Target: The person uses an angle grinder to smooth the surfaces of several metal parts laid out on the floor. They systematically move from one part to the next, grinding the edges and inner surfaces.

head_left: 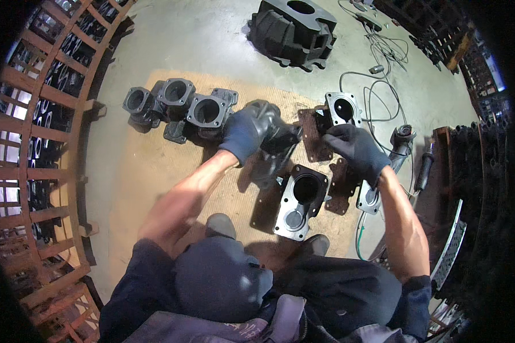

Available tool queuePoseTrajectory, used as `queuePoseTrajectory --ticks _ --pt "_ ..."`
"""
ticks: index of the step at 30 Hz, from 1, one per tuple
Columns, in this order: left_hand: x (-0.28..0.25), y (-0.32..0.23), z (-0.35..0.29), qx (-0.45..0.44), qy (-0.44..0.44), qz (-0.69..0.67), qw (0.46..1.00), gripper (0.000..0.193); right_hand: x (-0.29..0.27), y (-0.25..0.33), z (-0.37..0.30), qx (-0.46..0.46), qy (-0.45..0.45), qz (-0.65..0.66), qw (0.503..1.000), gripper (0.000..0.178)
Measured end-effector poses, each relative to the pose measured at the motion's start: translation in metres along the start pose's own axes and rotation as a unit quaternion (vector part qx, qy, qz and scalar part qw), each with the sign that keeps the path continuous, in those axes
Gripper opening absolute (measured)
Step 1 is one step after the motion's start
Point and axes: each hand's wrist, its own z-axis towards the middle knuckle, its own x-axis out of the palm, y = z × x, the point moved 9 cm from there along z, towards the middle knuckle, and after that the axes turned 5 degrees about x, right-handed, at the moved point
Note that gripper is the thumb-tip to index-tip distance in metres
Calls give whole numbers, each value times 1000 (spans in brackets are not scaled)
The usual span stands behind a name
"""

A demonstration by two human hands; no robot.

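Note:
My left hand (243, 136), in a dark glove, is closed round a black metal casting (276, 140), which is blurred. My right hand (359, 151), also gloved, has its fingers curled over the lower part of a casting with a bright machined face (344, 103). What its fingers grip there is hidden. Nearer to me, between my hands, stands another machined-face casting (301, 200) with a large round opening and a smaller round recess. Left of my left hand, several black castings with square flanges (207, 111) stand in a row, openings up.
A cardboard sheet (154, 188) lies under the castings. A large black housing (294, 34) stands beyond it. Cables (389, 51) and a handheld tool (424, 168) lie at the right. A slatted wooden crate (46, 126) lines the left; dark stacked parts (469, 177) stand at the right.

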Motion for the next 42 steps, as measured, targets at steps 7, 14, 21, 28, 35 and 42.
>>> queuePoseTrajectory --ticks 7,14,21,28,35,42 --pt "-13 20 -4 -102 -115 -333 930 28 52 37 20 27 7 278 960 63" --pt "88 62 17 -270 -8 -593 759 42 37 51 73 84 -45 55 994 45" --pt "26 41 -32 -45 -166 -237 956 35 95 49 141 84 43 -226 970 54" --pt "-73 81 -44 98 -105 272 952 57 141 101 149 -38 86 -224 970 50" --pt "-35 101 -3 71 83 361 926 45 111 82 116 -69 76 -103 989 39" --pt "-98 22 -3 83 182 192 961 38 44 75 77 -78 32 -119 989 35"
